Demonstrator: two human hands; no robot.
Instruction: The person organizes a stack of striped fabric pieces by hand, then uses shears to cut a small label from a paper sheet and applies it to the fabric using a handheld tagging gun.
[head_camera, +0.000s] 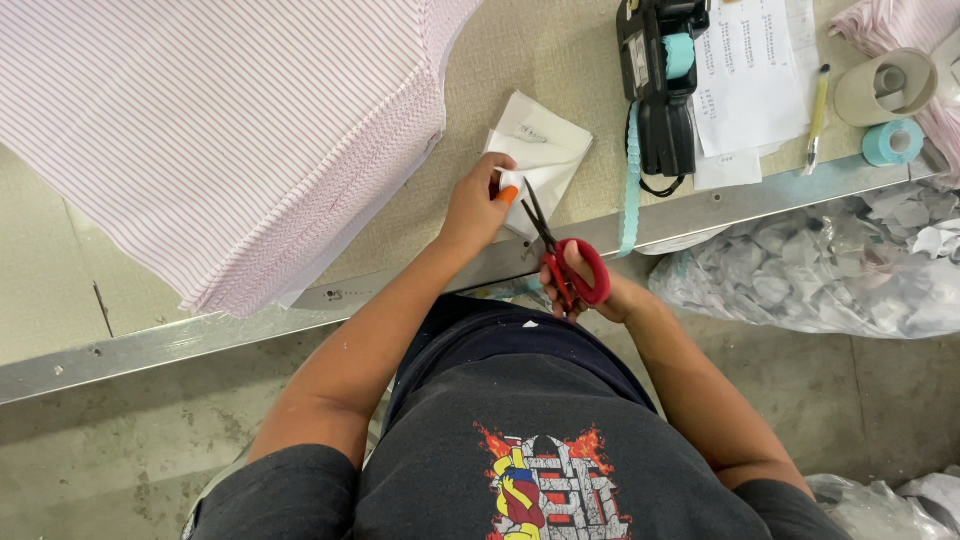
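Right hand (585, 285): closed through the red handles of a pair of scissors (560, 255), thumb in one loop and fingers in the other. The dark blades point away from the body and up toward the left hand; they are parted narrowly, with the tips over the near edge of the paper.

Left hand (478, 205): just beyond and to the left of the right hand, pinching a small stack of white paper pieces (540, 150) at its near corner. An orange cover sits on one fingertip, touching the paper beside the scissor blades. The stack lies flat on the beige table (520, 60), near the metal edge strip.

Further left of the left hand: a folded stack of pink-and-white striped fabric (220, 130), well apart from the paper, overhanging the table edge.

Beyond and to the right of the right hand: a black hand labelling tool (662, 90) with a teal label strip (630, 190) hanging toward the table edge. Next to it lie printed sheets (750, 70), a pen (818, 115), a cardboard tape core (885, 85) and a teal tape roll (892, 142).

Right of the right hand, below the table edge: a clear plastic bag of paper scraps (810, 270).
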